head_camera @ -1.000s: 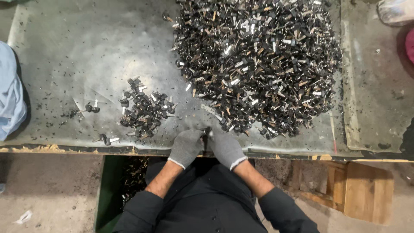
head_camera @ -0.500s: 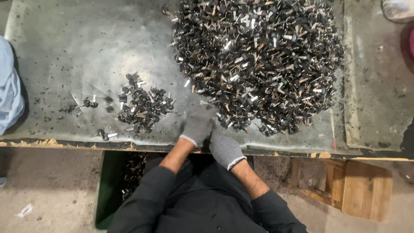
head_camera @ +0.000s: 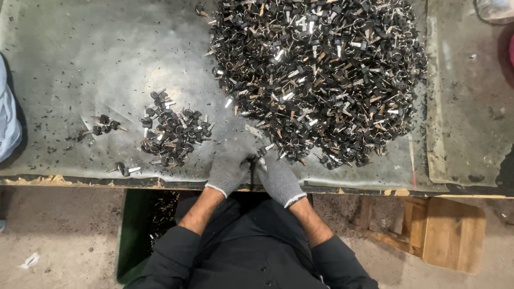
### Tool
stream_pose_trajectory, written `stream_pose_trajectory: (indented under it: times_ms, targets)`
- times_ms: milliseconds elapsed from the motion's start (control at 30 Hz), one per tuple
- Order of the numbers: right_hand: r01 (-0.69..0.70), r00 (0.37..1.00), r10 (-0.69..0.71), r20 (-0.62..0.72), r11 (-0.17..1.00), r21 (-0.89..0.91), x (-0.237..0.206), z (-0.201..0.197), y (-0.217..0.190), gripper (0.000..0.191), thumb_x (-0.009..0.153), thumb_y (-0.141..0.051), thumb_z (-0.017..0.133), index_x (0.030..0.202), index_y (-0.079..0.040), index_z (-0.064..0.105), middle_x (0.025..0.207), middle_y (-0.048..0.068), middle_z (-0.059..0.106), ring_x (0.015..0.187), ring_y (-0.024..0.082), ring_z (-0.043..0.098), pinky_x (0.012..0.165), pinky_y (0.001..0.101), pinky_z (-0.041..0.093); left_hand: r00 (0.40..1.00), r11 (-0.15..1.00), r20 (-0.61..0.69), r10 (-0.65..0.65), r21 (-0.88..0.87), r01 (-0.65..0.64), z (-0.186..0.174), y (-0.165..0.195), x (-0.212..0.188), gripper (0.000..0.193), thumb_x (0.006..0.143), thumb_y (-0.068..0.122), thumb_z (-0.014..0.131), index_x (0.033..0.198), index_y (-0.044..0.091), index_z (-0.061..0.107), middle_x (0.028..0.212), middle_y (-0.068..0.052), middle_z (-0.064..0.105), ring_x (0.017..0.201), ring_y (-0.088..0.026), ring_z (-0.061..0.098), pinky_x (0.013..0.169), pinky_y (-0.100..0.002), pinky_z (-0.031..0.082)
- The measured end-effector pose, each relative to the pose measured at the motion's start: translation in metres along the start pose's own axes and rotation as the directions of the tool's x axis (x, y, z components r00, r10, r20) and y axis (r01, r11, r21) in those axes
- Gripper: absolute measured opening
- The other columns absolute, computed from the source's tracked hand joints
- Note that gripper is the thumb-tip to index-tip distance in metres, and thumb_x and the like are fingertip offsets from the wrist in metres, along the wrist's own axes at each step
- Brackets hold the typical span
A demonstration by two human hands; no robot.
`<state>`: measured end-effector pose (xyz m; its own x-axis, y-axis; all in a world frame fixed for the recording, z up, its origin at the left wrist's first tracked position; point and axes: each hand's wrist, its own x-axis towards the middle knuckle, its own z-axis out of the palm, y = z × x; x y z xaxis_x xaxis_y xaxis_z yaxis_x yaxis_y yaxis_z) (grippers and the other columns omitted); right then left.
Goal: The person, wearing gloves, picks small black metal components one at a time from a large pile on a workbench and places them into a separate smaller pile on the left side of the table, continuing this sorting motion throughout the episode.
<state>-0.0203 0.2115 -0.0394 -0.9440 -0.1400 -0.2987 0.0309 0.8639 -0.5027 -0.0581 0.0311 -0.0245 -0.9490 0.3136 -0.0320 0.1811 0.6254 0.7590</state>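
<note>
A large heap of small black and metal parts (head_camera: pixel 316 80) covers the middle and right of the grey table sheet (head_camera: pixel 96 53). A smaller pile of the same parts (head_camera: pixel 174 134) lies to its left. My left hand (head_camera: pixel 229 170) and my right hand (head_camera: pixel 278 179), both in grey knit gloves, are pressed together at the table's front edge, just below the heap's near rim. Their fingers close on a small black part (head_camera: pixel 257 154) held between them, mostly hidden by the gloves.
A few loose parts (head_camera: pixel 104 126) lie further left, and a single one (head_camera: pixel 123 169) near the front edge. Under the table stands a green bin (head_camera: pixel 134 235) holding parts. A wooden stool (head_camera: pixel 450 230) is at lower right. Light blue cloth (head_camera: pixel 8 123) shows at the left edge.
Half a second ago my left hand was reaching up to the big heap's near edge. It has come back down beside my right hand at the table's front edge.
</note>
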Motion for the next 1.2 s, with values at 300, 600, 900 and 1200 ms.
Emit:
stream_pose_trajectory:
  times_ms: [300,600,900,1200]
  targets:
    - [-0.067,0.998,0.068,-0.003,0.985,-0.156,0.009,0.023,-0.027,0.022,0.097,-0.013,0.055,0.112,0.002,0.056,0.085,0.028,0.072,0.083,0.045,0.072,0.070,0.0550,0.058,0.967,0.945,0.061,0.248,0.206,-0.256,-0.004,-0.021,0.008,0.030,0.080,0.010,0.067,0.110,0.008,0.071,0.101,-0.022,0.071,0.095,-0.044,0.068,0.083,-0.054,0.054]
    - [-0.108,0.994,0.105,-0.023,0.979,-0.175,0.016,0.027,-0.039,0.021,0.092,-0.004,0.052,0.112,0.004,0.055,0.086,0.028,0.072,0.083,0.044,0.073,0.071,0.0527,0.060,0.942,0.894,0.039,0.332,0.305,-0.328,-0.002,-0.018,0.005,0.024,0.083,0.008,0.064,0.106,0.002,0.068,0.096,-0.025,0.070,0.084,-0.042,0.071,0.073,-0.052,0.058]
    - [-0.036,0.999,0.040,0.008,0.961,-0.273,-0.008,0.027,-0.035,0.024,0.096,-0.011,0.053,0.117,0.001,0.057,0.091,0.025,0.074,0.084,0.043,0.074,0.072,0.0528,0.058,0.976,0.944,-0.002,0.219,0.253,-0.211,-0.003,-0.003,-0.025,0.031,0.082,0.009,0.065,0.112,0.003,0.064,0.096,-0.027,0.071,0.087,-0.044,0.070,0.074,-0.052,0.056]
    - [0.012,0.999,0.002,0.036,0.921,-0.389,-0.020,0.041,-0.017,0.045,0.098,-0.011,0.051,0.140,0.004,0.046,0.082,0.021,0.073,0.072,0.035,0.075,0.059,0.0460,0.061,0.998,0.997,0.033,-0.053,0.053,0.051,0.011,-0.015,-0.019,0.019,0.086,0.008,0.067,0.104,0.011,0.071,0.097,-0.019,0.073,0.094,-0.040,0.071,0.083,-0.051,0.055]
